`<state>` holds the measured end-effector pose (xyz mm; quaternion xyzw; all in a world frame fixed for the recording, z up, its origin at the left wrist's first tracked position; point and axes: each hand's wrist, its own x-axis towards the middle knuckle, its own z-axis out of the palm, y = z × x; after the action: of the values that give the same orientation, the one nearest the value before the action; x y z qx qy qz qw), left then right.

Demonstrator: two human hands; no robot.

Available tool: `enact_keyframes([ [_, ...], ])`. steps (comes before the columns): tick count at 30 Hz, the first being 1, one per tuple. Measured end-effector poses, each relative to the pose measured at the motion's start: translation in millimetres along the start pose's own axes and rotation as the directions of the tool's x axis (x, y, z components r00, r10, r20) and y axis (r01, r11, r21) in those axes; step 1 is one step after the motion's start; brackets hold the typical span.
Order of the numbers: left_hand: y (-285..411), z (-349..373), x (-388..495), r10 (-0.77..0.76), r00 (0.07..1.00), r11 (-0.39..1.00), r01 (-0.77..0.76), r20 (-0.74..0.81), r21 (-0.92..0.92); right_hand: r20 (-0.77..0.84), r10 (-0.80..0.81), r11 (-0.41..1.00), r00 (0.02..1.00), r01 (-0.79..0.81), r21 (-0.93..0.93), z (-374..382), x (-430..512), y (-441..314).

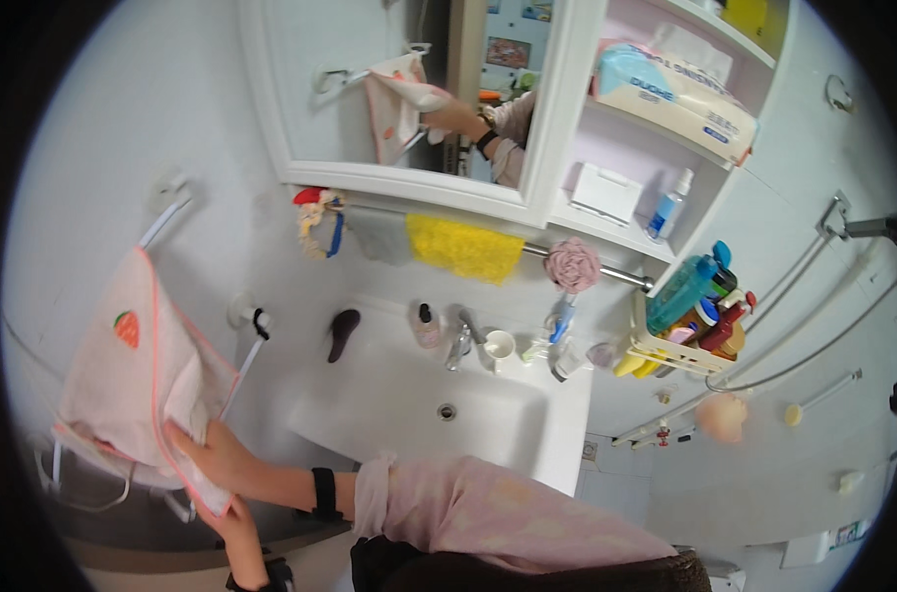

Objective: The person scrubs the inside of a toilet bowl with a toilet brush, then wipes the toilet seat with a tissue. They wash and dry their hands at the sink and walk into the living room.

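A pale pink towel (pixel 123 377) with coral edging and a strawberry patch hangs from a white wall rack at the left. My right hand (pixel 219 459) grips its right-hand part, thumb on the near face. Lower down, my left hand (pixel 234 527) is at the towel's bottom corner, its fingers partly hidden behind the cloth. The rack's white rods (pixel 166 222) run out from wall mounts, and one carries a black hair tie (pixel 260 324). Both wrists wear black bands.
A white washbasin (pixel 419 392) stands to the right, with a hairbrush (pixel 343 334), a pump bottle (pixel 425 325), a faucet (pixel 459 348) and a white cup (pixel 499 346) along its back. Above are a mirror cabinet (pixel 404 181) and a yellow towel (pixel 463 248). A bottle-filled basket (pixel 678 351) hangs farther right.
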<state>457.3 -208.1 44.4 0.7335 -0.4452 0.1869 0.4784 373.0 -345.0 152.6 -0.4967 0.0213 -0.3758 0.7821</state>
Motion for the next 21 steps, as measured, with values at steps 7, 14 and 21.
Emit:
enact_keyframes([
  [7,80.6,1.7,41.3,-0.696,0.655,0.33,0.657,0.296,-0.678,-0.329,0.012,0.987,0.944,0.041,0.153,4.8,-13.8,27.9],
  [14,120.4,-13.1,103.0,-0.781,0.623,0.519,0.62,-0.032,-0.588,0.051,0.068,0.991,0.996,-0.061,-0.122,34.8,-62.7,26.9],
  [21,135.6,-4.4,72.7,-0.219,0.96,-0.02,0.174,0.174,-0.985,0.272,0.007,0.774,0.962,0.167,-0.611,60.1,-72.1,2.0],
])
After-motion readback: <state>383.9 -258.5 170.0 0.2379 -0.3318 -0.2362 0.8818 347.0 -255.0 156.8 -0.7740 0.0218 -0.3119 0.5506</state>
